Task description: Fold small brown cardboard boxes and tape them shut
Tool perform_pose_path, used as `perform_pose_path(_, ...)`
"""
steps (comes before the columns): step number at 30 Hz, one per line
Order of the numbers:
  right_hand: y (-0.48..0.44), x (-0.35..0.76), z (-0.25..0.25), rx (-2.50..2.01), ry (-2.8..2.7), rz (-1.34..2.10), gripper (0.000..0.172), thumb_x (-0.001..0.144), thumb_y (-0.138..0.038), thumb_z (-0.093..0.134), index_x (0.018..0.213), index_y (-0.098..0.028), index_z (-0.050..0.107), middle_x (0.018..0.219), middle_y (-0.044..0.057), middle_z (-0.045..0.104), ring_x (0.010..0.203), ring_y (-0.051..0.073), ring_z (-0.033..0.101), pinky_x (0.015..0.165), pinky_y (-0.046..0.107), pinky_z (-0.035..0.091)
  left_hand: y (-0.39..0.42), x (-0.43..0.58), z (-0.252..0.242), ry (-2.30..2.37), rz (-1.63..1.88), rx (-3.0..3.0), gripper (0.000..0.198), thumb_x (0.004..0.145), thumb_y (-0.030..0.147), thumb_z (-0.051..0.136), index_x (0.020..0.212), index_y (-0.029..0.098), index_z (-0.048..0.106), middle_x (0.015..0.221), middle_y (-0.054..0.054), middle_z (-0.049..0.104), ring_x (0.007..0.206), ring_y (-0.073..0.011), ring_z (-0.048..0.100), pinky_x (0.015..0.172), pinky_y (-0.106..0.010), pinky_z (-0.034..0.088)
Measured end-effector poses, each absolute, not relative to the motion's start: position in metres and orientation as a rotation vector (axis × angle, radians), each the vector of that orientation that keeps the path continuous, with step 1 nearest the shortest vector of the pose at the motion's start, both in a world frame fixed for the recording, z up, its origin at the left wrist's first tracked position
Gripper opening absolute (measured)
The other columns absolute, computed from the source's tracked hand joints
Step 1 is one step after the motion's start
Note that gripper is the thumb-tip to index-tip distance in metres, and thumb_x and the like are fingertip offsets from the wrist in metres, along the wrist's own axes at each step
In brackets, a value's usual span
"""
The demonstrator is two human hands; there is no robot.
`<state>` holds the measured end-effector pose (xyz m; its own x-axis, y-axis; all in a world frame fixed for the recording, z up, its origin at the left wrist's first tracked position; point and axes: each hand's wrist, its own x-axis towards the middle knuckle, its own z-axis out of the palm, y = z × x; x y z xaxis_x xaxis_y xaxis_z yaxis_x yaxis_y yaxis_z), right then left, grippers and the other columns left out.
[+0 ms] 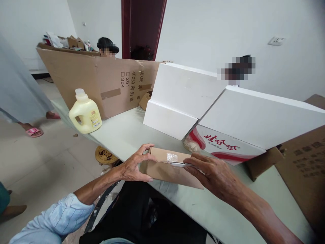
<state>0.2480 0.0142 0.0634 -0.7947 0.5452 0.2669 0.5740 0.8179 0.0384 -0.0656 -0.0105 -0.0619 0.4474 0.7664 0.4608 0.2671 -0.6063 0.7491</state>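
A small brown cardboard box [165, 171] lies at the near edge of the pale green table [124, 130], its long seam facing up. My left hand [135, 165] is closed around the box's left end, with fingers on the far side and thumb on the near side. Between the fingers of my right hand [209, 171] is a utility knife [177, 164], its tip pointing left along the seam. Beside the tip, a piece of shiny clear tape [172, 157] sits on the box top. Whether the blade is in the cardboard I cannot tell.
A yellow detergent jug [87, 115] stands at the table's left edge. Behind the box rise white foam boards [185, 91], a large brown carton [114, 88] and a red-and-white carton [223, 144]. Another carton [304, 169] stands right. Below is a stool [105, 155]; several people are nearby.
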Motion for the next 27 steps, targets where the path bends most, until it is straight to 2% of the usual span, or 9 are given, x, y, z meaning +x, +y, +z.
perform_pose_path(5,0.013,0.251,0.061,-0.868,-2.75,-0.155,0.037,0.116,-0.038,0.037,0.107,-0.022,0.069,0.089,0.005,0.069,0.066,0.015,0.062,0.053,0.029,0.034,-0.013,-0.065,-0.061,0.868,1.083,2.089,0.065,0.068,0.025,0.095,0.127,0.026,0.068,0.166,-0.014,0.031,0.156,-0.039,0.036,0.124,-0.056,0.04)
perform_pose_path(9,0.015,0.252,0.056,-0.865,-2.756,-0.204,0.03,0.115,-0.036,0.042,0.111,-0.023,0.068,0.089,0.004,0.071,0.07,0.017,0.066,0.054,0.029,0.03,-0.013,-0.064,-0.061,0.887,1.072,2.067,0.063,0.068,0.026,0.095,0.126,0.027,0.069,0.166,-0.014,0.032,0.156,-0.0393,0.036,0.124,-0.057,0.04)
perform_pose_path(14,0.017,0.248,0.055,-0.822,-2.73,-0.35,0.032,0.116,-0.034,0.041,0.104,-0.022,0.069,0.082,0.004,0.067,0.072,0.018,0.064,0.056,0.029,0.028,-0.013,-0.065,-0.061,0.905,1.065,2.063,0.063,0.067,0.027,0.096,0.125,0.027,0.07,0.167,-0.014,0.032,0.155,-0.0402,0.037,0.123,-0.057,0.04)
perform_pose_path(20,0.019,0.243,0.058,-0.755,-2.734,-0.473,0.037,0.117,-0.032,0.038,0.095,-0.021,0.067,0.077,0.003,0.061,0.065,0.016,0.056,0.057,0.032,0.024,-0.014,-0.064,-0.06,0.903,1.048,2.051,0.064,0.067,0.027,0.096,0.126,0.026,0.07,0.166,-0.014,0.032,0.156,-0.0399,0.036,0.123,-0.056,0.041)
perform_pose_path(27,0.019,0.242,0.063,-0.7,-2.773,-0.471,0.032,0.116,-0.027,0.04,0.098,-0.021,0.066,0.079,0.003,0.062,0.067,0.017,0.055,0.059,0.032,0.028,-0.013,-0.064,-0.059,0.902,1.045,2.055,0.065,0.066,0.024,0.096,0.125,0.026,0.07,0.164,-0.014,0.033,0.155,-0.039,0.037,0.124,-0.056,0.04)
